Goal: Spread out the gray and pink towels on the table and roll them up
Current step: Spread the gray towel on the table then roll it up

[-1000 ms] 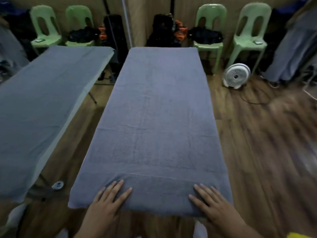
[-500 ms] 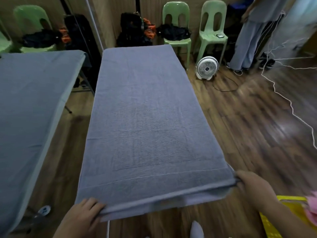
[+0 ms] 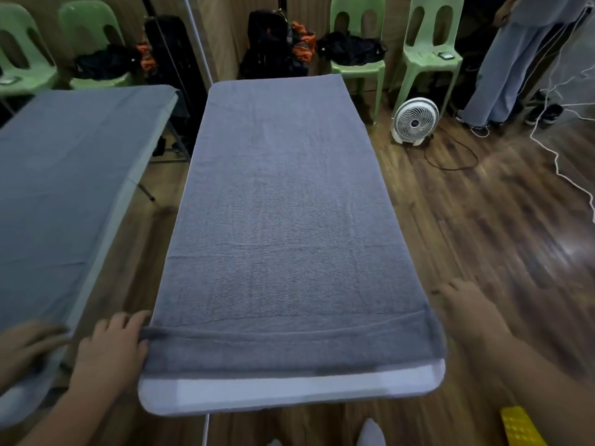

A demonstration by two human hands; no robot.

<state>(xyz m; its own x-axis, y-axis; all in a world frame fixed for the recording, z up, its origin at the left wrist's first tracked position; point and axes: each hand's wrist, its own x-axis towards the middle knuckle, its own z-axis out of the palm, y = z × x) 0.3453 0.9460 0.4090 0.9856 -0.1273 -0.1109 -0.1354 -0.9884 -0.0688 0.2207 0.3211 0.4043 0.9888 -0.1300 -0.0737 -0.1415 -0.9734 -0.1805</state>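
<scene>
Since the earlier frame, the near hem of the gray towel (image 3: pixel 283 220) has been folded back, baring the worktop (image 3: pixel 289 392) edge. Towel lies flat, long axis running away from the person. Left hand (image 3: pixel 111 346) fingers pinch the fold's left corner; right hand (image 3: pixel 467 312) hovers off the right corner, fingers loosely apart, holding nothing.

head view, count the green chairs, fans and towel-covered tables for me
green chairs: 4
fans: 1
towel-covered tables: 2
total: 7
</scene>
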